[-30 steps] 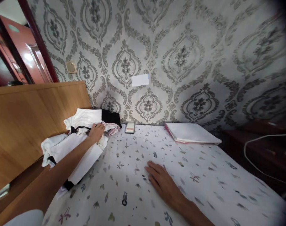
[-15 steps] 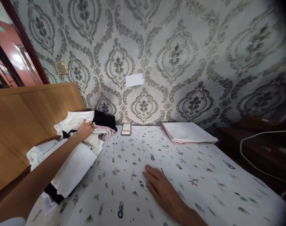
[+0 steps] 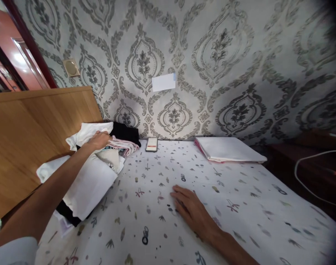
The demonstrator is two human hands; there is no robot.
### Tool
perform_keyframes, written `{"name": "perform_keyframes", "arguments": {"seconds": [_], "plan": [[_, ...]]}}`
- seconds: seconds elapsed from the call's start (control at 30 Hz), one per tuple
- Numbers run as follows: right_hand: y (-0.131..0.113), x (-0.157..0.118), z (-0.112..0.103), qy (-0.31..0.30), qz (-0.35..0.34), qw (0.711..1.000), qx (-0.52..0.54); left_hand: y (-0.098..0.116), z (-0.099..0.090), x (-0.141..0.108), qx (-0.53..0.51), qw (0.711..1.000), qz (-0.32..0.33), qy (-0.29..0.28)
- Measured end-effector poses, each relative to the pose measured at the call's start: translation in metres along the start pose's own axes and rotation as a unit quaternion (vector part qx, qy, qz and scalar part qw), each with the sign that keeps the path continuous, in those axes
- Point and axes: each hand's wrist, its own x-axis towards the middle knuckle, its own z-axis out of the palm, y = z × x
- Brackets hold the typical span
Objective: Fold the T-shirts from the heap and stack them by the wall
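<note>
White and black, one clothes pile (image 3: 87,189) touches the left hand (image 3: 99,140), grip unclear; right hand (image 3: 190,207) lies flat.

A pale sleeve (image 3: 16,251) (plain) tops the bare left forearm (image 3: 56,180).

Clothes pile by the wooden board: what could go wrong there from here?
The garments in the clothes pile overlap loosely, so a pull by the left hand, resting on them, might drag neighbouring pieces along or muddle them.
The small rectangular item lies just past the pile's right end; sliding clothes could bump or cover it.
The black garment lies right beside the pink-edged cloth, so moving one may shift the other.
</note>
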Motion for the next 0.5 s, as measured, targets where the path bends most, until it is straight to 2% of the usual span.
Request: {"name": "perform_keyframes", "arguments": {"seconds": [0.1, 0.17, 0.23, 0.33, 0.4, 0.5], "plan": [[-0.005, 0.041, 0.012, -0.045, 0.009, 0.998, 0.048, -0.007, -0.006, 0.003, -0.010, 1.000, -0.012, -0.010], [-0.014, 0.088, 0.025, -0.087, -0.009, 0.993, 0.081, -0.011, -0.010, 0.006, -0.019, 1.000, -0.016, -0.013], [-0.025, 0.147, 0.040, -0.101, -0.031, 0.990, 0.097, -0.014, -0.015, 0.008, -0.030, 0.999, -0.019, -0.016], [-0.040, 0.243, 0.065, -0.075, -0.038, 0.990, 0.116, -0.014, -0.022, 0.009, -0.035, 0.999, -0.016, -0.010], [-0.049, 0.298, 0.081, -0.050, 0.015, 0.990, 0.128, -0.012, -0.023, 0.007, -0.028, 1.000, -0.004, 0.009], [-0.054, 0.354, 0.104, -0.034, 0.082, 0.988, 0.123, -0.006, -0.012, 0.001, -0.004, 0.997, 0.031, 0.064]]}}
